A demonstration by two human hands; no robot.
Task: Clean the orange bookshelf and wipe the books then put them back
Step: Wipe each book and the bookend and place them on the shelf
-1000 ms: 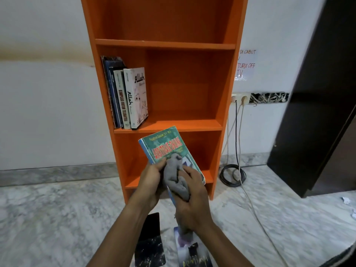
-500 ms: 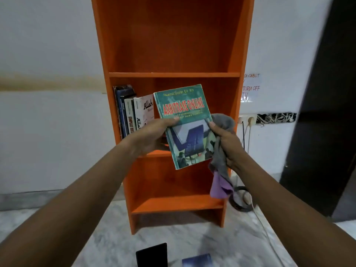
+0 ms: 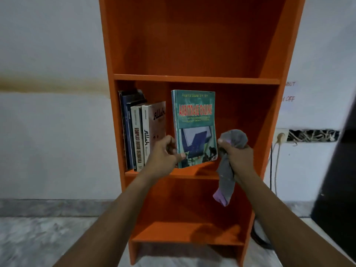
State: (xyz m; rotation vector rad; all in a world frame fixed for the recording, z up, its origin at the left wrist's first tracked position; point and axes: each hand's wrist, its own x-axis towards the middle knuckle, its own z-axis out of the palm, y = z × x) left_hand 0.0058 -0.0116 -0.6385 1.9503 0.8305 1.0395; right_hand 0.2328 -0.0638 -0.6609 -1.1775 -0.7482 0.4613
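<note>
While both forearms are stretched forward and upward from the lower corners of the view, the green book (image 3: 194, 120) is held upright in the middle compartment of the orange bookshelf (image 3: 192, 45). Its front cover is turned toward the camera, and the red title "ARBITRASE ONLINE" can be read on it. The book is pinched at its lower left corner by the left hand (image 3: 164, 153): the thumb is laid on the cover, and the other fingers are curled behind the spine edge. The lower edge of the book is seen just over the shelf board (image 3: 202, 175), where a shadow is cast; whether it rests on the board cannot be told.

The right hand (image 3: 238, 154) is clenched round a grey cloth (image 3: 234, 138), which is bunched above the fist. The loose end of the cloth is left hanging below the hand, with a purple tip at the bottom. The thumb of this hand is placed just beside the right edge of the book; contact cannot be made out.

At the left end of the same compartment a row of books (image 3: 134, 135) is stood upright, and the white book marked "Allah" (image 3: 156, 120) is set outermost, near the left hand. A wall socket (image 3: 281, 133) is seen to the right of the bookshelf.
</note>
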